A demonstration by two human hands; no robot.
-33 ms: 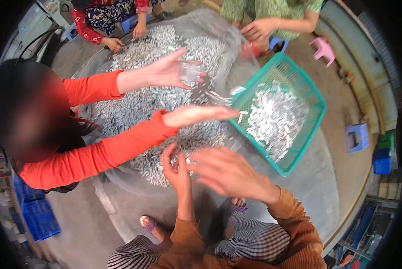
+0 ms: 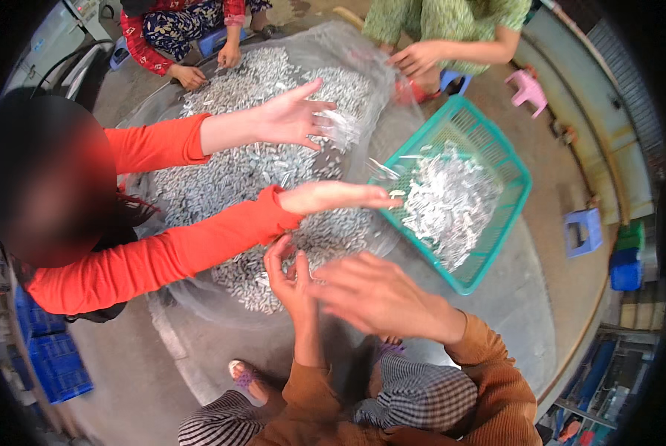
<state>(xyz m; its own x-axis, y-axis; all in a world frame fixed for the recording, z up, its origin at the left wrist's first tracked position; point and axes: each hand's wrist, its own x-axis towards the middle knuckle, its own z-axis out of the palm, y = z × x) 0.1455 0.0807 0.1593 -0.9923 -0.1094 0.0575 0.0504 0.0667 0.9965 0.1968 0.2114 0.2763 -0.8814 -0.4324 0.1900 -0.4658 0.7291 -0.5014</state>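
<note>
My left hand (image 2: 291, 281) is raised, palm up, with its fingers loosely curled and apart; nothing shows in it. My right hand (image 2: 385, 297) hangs palm down beside it, fingers stretched and blurred by motion. Both are above the near edge of a heap of small silvery oblong pieces (image 2: 229, 171) on a clear plastic sheet (image 2: 255, 321). A co-worker's two hands in red sleeves reach across the heap. Several loose pieces (image 2: 383, 169) fly, blurred, by the rim of a green plastic basket (image 2: 528, 182), which holds a pile of the same pieces (image 2: 452, 204).
Two other people crouch at the heap's far side, their hands (image 2: 415, 58) low. A pink stool (image 2: 528, 91) and a pale blue stool (image 2: 584, 230) stand right of the basket. Blue crates (image 2: 59, 366) lie at the left, and a blue container (image 2: 626, 269) at the right.
The co-worker's hands have moved slightly right, and the flying pieces have shifted about the basket's rim. The whole view has shifted a little. My hands keep nearly the same pose.
</note>
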